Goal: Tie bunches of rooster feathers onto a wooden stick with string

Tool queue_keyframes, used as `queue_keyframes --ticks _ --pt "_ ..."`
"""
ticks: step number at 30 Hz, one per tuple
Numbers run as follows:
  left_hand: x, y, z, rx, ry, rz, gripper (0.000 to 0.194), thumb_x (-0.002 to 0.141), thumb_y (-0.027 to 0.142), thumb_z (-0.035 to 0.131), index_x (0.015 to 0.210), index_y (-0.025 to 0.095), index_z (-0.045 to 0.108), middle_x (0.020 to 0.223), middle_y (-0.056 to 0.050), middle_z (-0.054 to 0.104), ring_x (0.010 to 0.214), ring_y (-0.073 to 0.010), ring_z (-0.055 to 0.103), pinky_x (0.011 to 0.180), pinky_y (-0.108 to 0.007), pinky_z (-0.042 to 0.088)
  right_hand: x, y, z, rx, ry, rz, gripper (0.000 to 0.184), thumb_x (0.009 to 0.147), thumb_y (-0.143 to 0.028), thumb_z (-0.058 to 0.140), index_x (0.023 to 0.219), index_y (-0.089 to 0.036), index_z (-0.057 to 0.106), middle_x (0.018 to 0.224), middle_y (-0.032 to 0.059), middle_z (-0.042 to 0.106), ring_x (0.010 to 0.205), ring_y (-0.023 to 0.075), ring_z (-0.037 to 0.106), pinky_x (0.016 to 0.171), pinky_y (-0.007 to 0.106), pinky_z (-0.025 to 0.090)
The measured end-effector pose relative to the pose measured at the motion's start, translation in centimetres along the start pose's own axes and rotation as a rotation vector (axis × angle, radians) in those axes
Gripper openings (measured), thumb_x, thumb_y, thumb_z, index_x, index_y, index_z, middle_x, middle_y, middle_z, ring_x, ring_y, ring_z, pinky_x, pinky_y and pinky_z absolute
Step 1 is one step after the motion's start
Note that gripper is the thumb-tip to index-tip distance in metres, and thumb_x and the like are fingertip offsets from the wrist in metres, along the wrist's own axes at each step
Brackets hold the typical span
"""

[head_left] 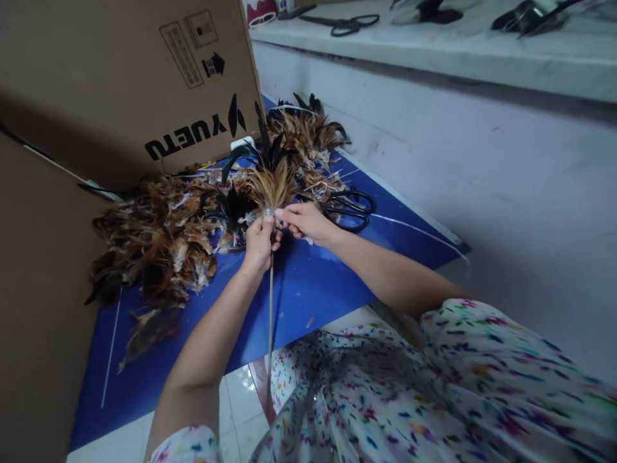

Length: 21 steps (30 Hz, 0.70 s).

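Note:
A thin stick (270,302) points down toward my lap, with a bunch of brown and black feathers (270,183) fanned out at its upper end. My left hand (261,241) is closed round the stick just below the feathers. At the base of the bunch, my right hand (306,220) pinches with thumb and forefinger; whatever lies between those fingertips is too small to make out. Black-handled scissors (349,209) lie on the blue table (313,283) just right of my right hand, their blades partly hidden under feathers.
A heap of loose brown feathers (159,231) covers the table's left side, with another pile (308,132) at the back. Large cardboard boxes (120,77) stand behind and left. A white strip (419,231) trails off the right edge. More scissors (342,24) rest on the ledge (434,48).

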State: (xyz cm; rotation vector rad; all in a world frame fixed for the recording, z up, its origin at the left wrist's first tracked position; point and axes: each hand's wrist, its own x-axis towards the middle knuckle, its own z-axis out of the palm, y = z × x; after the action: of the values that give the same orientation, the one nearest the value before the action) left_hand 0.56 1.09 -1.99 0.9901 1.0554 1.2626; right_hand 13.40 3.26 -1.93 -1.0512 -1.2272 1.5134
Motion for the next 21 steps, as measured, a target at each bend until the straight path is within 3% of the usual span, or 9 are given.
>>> queue_keyframes --ticks 6,12,21 --pt "-0.7 -0.8 0.2 0.08 -0.008 0.024 0.036 0.08 0.049 0.066 0.078 0.015 0.054 0.067 0.002 0.055 0.044 -0.0035 0.045 0.032 -0.014 0.023 0.5 0.7 0.0 0.081 -0.023 0.09 0.03 0.08 -0.03 0.072 0.064 -0.013 0.054 0.052 -0.0045 0.052 0.037 0.0003 0.035 0.031 0.013 0.023" --pt "-1.2 -0.6 0.5 0.115 -0.002 -0.042 0.03 0.086 0.045 0.059 0.083 0.016 0.054 0.069 0.002 0.054 0.044 -0.0028 0.043 0.034 -0.013 0.021 0.9 0.5 -0.5 0.19 -0.091 0.185 0.032 0.077 -0.024 0.076 0.061 -0.012 0.052 0.048 -0.0036 0.052 0.036 0.0003 0.037 0.032 0.012 0.022" --pt "-2.0 -0.3 0.4 0.052 -0.022 -0.056 0.032 0.081 0.047 0.063 0.088 0.016 0.056 0.074 0.0 0.056 0.046 -0.0038 0.045 0.034 -0.013 0.021 0.7 0.2 -0.5 0.211 -0.146 0.199 0.032 0.073 -0.023 0.079 0.061 -0.011 0.053 0.047 -0.0037 0.052 0.036 0.0001 0.037 0.031 0.012 0.022"
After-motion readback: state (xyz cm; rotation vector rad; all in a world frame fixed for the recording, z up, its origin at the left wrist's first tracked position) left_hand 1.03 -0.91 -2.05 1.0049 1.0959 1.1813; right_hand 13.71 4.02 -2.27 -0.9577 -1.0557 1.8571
